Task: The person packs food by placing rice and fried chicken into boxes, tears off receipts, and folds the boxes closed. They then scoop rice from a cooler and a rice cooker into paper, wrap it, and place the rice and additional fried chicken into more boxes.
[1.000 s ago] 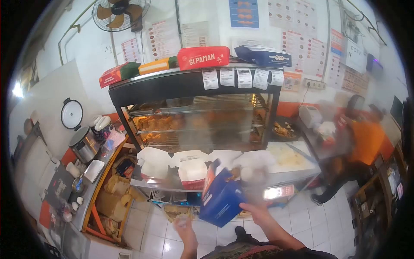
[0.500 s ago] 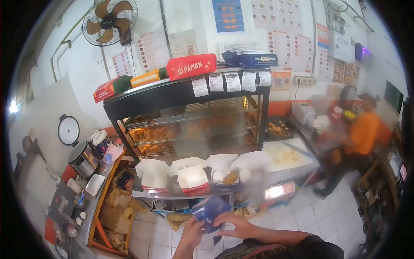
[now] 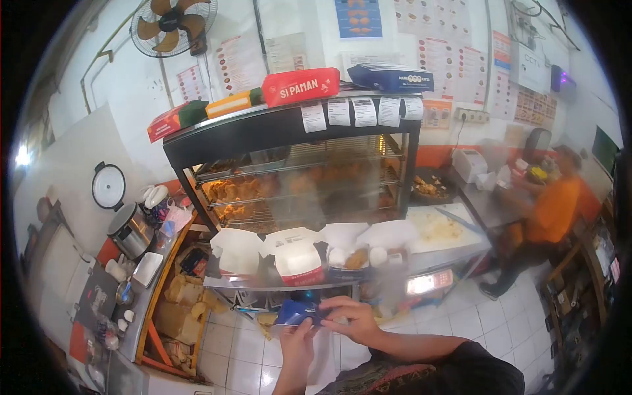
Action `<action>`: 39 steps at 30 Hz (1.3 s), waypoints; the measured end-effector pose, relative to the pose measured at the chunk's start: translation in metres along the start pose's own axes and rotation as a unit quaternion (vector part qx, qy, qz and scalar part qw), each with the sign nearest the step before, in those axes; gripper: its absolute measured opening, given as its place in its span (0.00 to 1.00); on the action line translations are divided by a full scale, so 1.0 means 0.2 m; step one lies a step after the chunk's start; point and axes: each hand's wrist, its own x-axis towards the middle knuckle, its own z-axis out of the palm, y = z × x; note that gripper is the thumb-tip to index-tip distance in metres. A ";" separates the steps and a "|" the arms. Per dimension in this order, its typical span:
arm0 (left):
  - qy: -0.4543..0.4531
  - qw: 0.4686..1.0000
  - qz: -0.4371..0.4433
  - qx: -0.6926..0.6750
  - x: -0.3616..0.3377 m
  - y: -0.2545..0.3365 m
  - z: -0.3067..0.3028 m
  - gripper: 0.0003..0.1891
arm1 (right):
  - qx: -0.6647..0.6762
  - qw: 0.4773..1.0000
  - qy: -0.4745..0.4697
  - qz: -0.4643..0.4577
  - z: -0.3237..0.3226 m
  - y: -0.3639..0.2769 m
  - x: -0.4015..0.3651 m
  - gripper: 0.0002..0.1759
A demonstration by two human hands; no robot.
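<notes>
A dark blue cardboard food box (image 3: 295, 312), partly folded, is held in front of the counter. My left hand (image 3: 300, 337) grips its lower side, with the thumb on the near face. At the box's right end, my right hand (image 3: 347, 320) pinches the cardboard with bent fingers. Beyond them on the counter stand open-lidded boxes: a red and white one (image 3: 238, 257), another red and white one (image 3: 294, 260), and blue ones (image 3: 347, 263) holding white rounds that look like rice and a brown fried piece (image 3: 357, 259).
A heated glass display cabinet (image 3: 283, 191) with fried food stands behind the boxes. Flat-packed red cartons (image 3: 301, 87) and blue cartons (image 3: 390, 78) lie on top. Right are a cutting board (image 3: 442, 225) with a knife and a co-worker in orange (image 3: 553, 207). Left is a rice cooker (image 3: 130, 230).
The blue box has turned from upright to lying more level and shifted slightly left and up. My right hand has risen and closed on its right end. The view has shifted slightly.
</notes>
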 end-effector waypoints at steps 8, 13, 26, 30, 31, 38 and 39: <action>0.057 0.998 -0.008 0.031 0.02 -0.04 0.02 0.03 | -0.021 0.993 -0.116 -0.011 -0.01 0.12 -0.03 0.10; 0.031 0.995 -0.089 0.024 -0.03 -0.07 0.03 0.05 | -0.062 0.997 -0.034 0.016 0.02 0.17 -0.08 0.11; -0.120 0.676 0.281 0.671 0.34 0.07 -0.44 0.09 | 0.168 0.917 -0.063 0.357 0.08 0.39 -0.19 0.15; 0.045 0.670 0.236 0.703 0.56 0.09 -0.73 0.07 | 0.062 0.939 0.060 0.333 -0.04 0.59 -0.22 0.15; 0.066 0.641 0.220 0.732 0.60 0.10 -0.82 0.07 | 0.032 0.939 0.058 0.338 -0.10 0.56 -0.20 0.14; 0.268 0.669 0.105 0.685 0.73 0.07 -1.17 0.12 | -0.035 0.931 0.090 0.353 -0.40 0.65 -0.15 0.10; 0.277 0.710 0.093 0.641 0.73 0.06 -1.15 0.13 | -0.028 0.930 0.097 0.352 -0.42 0.67 -0.14 0.10</action>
